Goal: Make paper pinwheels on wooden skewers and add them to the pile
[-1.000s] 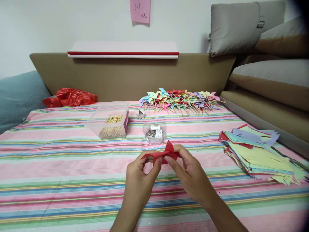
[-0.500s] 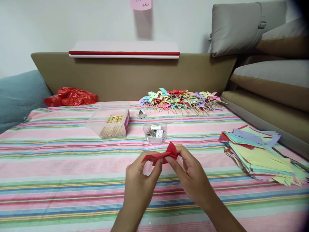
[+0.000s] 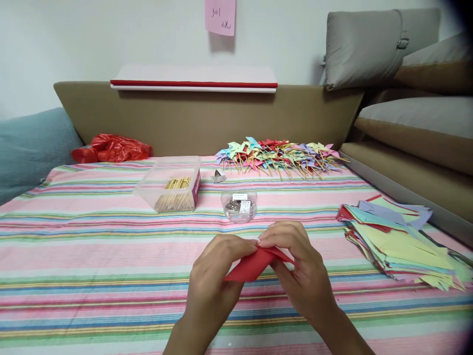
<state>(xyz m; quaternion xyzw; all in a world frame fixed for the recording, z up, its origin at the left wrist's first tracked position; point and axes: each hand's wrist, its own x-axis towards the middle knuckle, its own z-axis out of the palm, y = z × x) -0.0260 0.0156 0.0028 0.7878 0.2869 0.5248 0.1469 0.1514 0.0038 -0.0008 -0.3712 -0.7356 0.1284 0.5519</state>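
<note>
A folded piece of red paper [image 3: 251, 266] is held up over the striped cloth, between both hands. My left hand [image 3: 216, 268] grips its left side, fingers curled over the top and thumb underneath. On the other side my right hand [image 3: 299, 261] pinches the paper, its fingertips meeting those of the left at the upper edge. Parts of the paper are hidden behind the fingers. Just beyond the hands stands a clear round tub [image 3: 239, 207] with small metal pieces and white labels inside.
A clear plastic box [image 3: 195, 190] of thin wooden sticks lies left of the tub, near a small silvery piece [image 3: 219, 176]. Paper pinwheels on sticks [image 3: 281, 155] are heaped at the back. Coloured paper sheets [image 3: 402, 246] with scissors [image 3: 460, 256] lie right; a red plastic bag [image 3: 114, 148] sits back left.
Both hands have turned, so their backs and fingers now cover the paper's top where the thumbs showed before. The red paper has tilted and shows a broad flat face. The view has tipped slightly upward.
</note>
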